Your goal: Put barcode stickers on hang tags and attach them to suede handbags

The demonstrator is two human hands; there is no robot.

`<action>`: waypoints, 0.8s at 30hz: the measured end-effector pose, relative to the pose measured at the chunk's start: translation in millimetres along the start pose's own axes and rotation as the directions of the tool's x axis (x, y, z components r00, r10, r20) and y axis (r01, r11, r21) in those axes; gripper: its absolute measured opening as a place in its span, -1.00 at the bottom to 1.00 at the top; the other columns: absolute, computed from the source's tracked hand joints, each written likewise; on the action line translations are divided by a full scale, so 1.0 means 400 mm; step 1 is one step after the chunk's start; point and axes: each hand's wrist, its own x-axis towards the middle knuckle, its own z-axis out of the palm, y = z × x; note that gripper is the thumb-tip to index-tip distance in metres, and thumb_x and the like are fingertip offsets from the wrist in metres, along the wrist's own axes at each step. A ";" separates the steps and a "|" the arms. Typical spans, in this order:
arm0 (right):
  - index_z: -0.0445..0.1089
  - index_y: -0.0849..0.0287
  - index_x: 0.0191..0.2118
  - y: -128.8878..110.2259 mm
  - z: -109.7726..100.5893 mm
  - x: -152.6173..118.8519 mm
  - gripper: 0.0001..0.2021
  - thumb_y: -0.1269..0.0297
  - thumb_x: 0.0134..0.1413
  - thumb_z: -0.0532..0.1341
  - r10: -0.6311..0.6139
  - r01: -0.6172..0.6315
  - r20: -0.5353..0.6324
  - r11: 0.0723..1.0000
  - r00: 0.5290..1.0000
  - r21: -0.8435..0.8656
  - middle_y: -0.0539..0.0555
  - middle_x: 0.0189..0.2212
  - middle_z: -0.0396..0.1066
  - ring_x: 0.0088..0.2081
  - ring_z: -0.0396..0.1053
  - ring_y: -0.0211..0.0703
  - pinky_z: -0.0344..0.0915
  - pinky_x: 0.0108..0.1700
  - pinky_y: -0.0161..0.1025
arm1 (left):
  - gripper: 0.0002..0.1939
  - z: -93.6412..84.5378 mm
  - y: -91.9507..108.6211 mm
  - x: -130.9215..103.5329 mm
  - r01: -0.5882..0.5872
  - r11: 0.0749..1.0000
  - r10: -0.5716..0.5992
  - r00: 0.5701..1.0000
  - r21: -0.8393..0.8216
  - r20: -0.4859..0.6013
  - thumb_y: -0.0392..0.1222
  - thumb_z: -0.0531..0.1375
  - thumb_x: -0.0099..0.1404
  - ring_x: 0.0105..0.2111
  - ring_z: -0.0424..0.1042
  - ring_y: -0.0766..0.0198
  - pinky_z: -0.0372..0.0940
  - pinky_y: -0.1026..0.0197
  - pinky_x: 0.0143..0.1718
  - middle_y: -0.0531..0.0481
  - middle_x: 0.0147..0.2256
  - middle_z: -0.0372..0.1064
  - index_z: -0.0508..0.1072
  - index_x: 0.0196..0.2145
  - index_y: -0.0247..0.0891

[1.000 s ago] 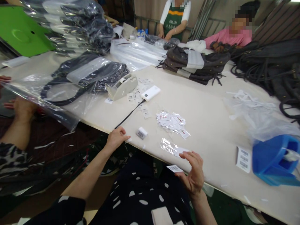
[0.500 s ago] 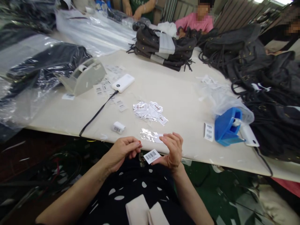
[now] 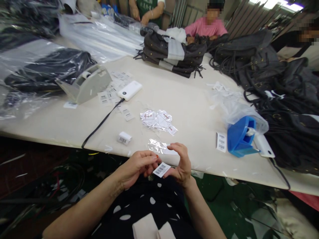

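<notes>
A small white barcode label [image 3: 161, 169] is at the thumb of my right hand [image 3: 183, 166], in front of the table edge. The right index finger curves up, well apart from that thumb. My left hand [image 3: 141, 166] is closed with thumb and index pressed together, its fingertips at the label's left edge. Whatever lies between the left fingers, if anything, cannot be made out. Just beyond my hands lie a clear plastic sleeve [image 3: 156, 146] and a white card [image 3: 169, 150]. Farther in is a pile of printed tags [image 3: 157, 120] in shiny plastic. A curled barcode label roll [image 3: 124, 138] sits left of them.
On the left stand a grey tape dispenser [image 3: 91, 84], loose barcode labels [image 3: 107, 96] and a corded white device [image 3: 130, 90]. A blue tape dispenser [image 3: 241, 136] is at right. Dark bags [image 3: 171, 53] are stacked behind. Two people work across the table; another is at far right.
My left hand has moved right, up to the label. The label has turned and tilts more steeply at my right thumb. The right index finger has lifted away from the white card.
</notes>
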 end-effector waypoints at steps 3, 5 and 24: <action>0.13 0.15 0.07 0.009 0.012 -0.018 -0.21 -0.32 -0.21 0.10 0.189 -0.226 0.150 0.929 0.970 0.292 0.17 -0.16 0.31 -0.11 0.30 0.00 0.23 -0.04 -0.02 | -0.77 0.007 0.004 0.015 0.035 0.999 -0.034 0.995 -0.003 0.094 -0.12 0.23 0.06 -0.65 0.17 0.46 -0.02 0.38 -0.64 0.02 -0.62 0.30 0.44 -0.43 -0.39; 0.13 0.12 0.08 0.014 0.023 -0.033 -0.19 -0.31 -0.26 0.15 0.281 -0.353 0.226 0.837 0.933 0.417 0.16 -0.14 0.30 -0.08 0.29 0.00 0.20 0.00 -0.04 | -0.77 0.015 0.002 0.025 0.067 0.998 -0.068 0.986 0.009 0.154 -0.12 0.25 0.02 -0.67 0.15 0.47 -0.02 0.38 -0.65 0.04 -0.65 0.27 0.43 -0.48 -0.39; 0.38 0.19 -0.38 -0.039 0.062 -0.061 -0.85 0.26 -0.10 0.29 0.833 -0.694 0.239 0.219 0.499 0.686 -0.04 -0.59 0.37 -0.55 0.27 -0.34 0.13 -0.53 -0.39 | -0.83 0.027 -0.055 0.055 -0.317 0.945 0.320 0.842 0.081 -0.435 -0.16 0.25 0.01 -0.62 0.14 0.47 0.06 0.39 -0.54 0.14 -0.67 0.23 0.42 -0.50 -0.35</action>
